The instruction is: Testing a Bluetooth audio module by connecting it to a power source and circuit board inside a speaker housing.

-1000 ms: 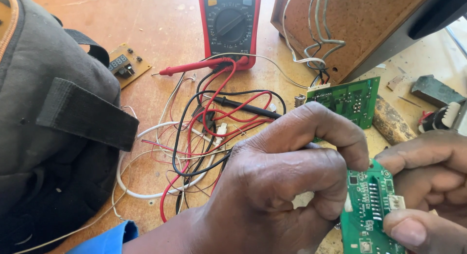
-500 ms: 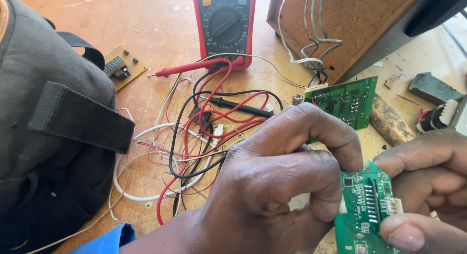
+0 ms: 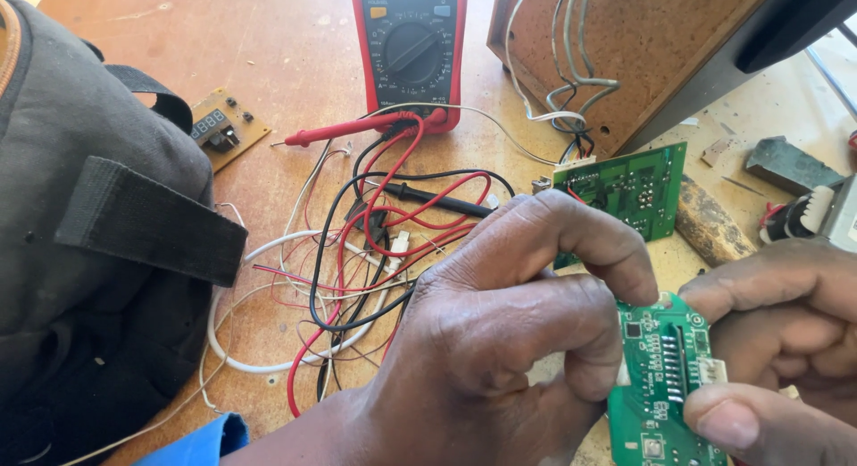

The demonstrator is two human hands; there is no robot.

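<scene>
Both hands meet over a small green circuit board [image 3: 668, 386] held up just above the desk [image 3: 268, 64], at the lower right of the view. The left hand [image 3: 500, 341] has its grip pinching the board's left edge and top corner, forefinger curled over the top; the right hand [image 3: 786, 359] pinches the opposite edge, thumb pressed low beside the white connector [image 3: 711, 370]. The component side faces up, with the row of solder pads showing. To do this well, I'd judge it best to hold the board by its edges, as it is now, with fingers off the pads and the small chips, and to tilt it toward the light rather than bend it. Behind the hands lies a second green board [image 3: 629, 194] with wires running up to a wooden box [image 3: 625, 46], a tangle of red, black and white leads [image 3: 375, 243], and a red multimeter [image 3: 409, 46] with its red probe [image 3: 348, 131] laid across the desk. A grey bag [image 3: 89, 252] crowds the left side.
</scene>
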